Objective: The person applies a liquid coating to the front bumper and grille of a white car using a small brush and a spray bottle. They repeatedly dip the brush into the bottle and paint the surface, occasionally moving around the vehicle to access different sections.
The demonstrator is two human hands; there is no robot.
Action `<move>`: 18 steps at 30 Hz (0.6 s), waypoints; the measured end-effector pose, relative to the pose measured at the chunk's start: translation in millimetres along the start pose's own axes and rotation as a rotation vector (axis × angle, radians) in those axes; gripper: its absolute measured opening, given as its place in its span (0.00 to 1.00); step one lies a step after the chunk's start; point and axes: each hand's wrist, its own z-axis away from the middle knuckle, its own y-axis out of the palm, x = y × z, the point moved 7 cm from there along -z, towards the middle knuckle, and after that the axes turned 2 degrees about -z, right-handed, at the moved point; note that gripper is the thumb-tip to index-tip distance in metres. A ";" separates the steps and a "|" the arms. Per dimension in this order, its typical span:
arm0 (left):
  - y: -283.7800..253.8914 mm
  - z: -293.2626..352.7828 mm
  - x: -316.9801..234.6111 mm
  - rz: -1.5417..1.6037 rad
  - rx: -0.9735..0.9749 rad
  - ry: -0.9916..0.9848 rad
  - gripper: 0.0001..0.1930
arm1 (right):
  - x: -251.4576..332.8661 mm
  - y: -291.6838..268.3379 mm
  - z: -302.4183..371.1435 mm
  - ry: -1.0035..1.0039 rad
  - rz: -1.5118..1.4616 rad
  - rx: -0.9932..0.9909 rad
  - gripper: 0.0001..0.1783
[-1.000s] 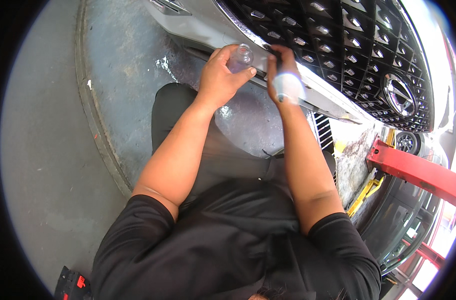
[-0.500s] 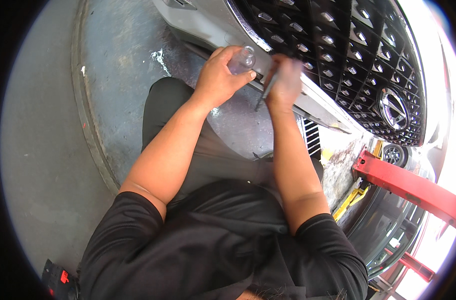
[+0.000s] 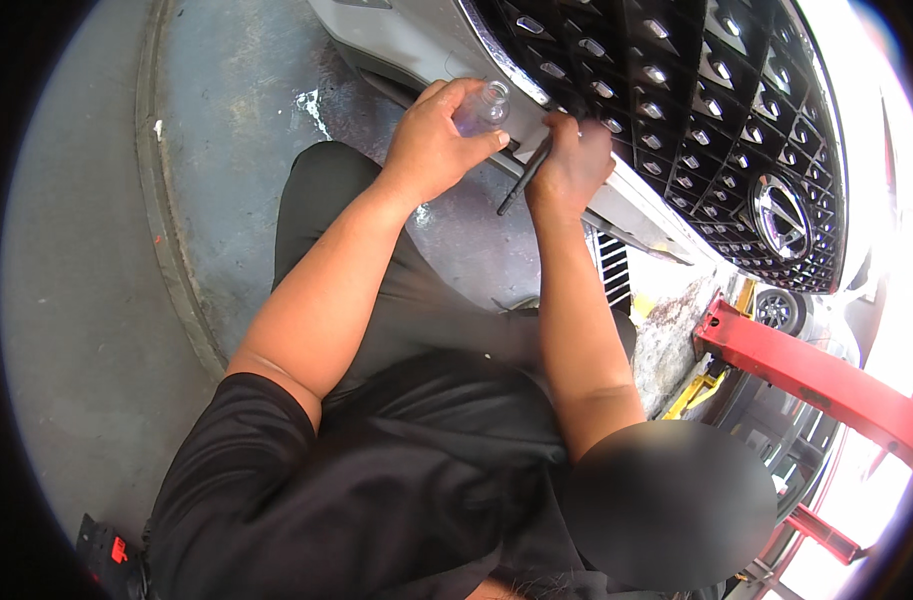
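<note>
**Clear bottle (image 3: 481, 115) in the left hand (image 3: 431, 140), slim dark tool (image 3: 522, 184) in the right hand (image 3: 578, 168)**

From my remote seat I see the left thumb and fingers curled around the bottle, parted only as far as its body needs. Its bare neck points up toward my camera; I judge that this grip leaves the mouth free and guards against spills. How full it is, I cannot tell.

The right fingers are closed on the tool, held rather like a pen, probably for fine control. Its handle slants out toward the lower left. The other end is lost against the dark grille (image 3: 676, 120), so I cannot say whether it touches anything.

Both hands sit side by side at the pale bumper (image 3: 401, 45), the bottle near the tool, likely so that neither hand must reach far. The bent knee (image 3: 326, 195) below suggests a low seat or squat, bringing the hands level with it.

Farther out, I see a floor grate (image 3: 614, 268), then a red beam (image 3: 816, 385) beside another car (image 3: 751, 408).
</note>
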 end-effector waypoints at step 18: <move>0.7 0.0 5.5 0.035 -0.010 -0.009 0.29 | 16.3 -0.1 2.5 -0.028 0.028 -0.060 0.14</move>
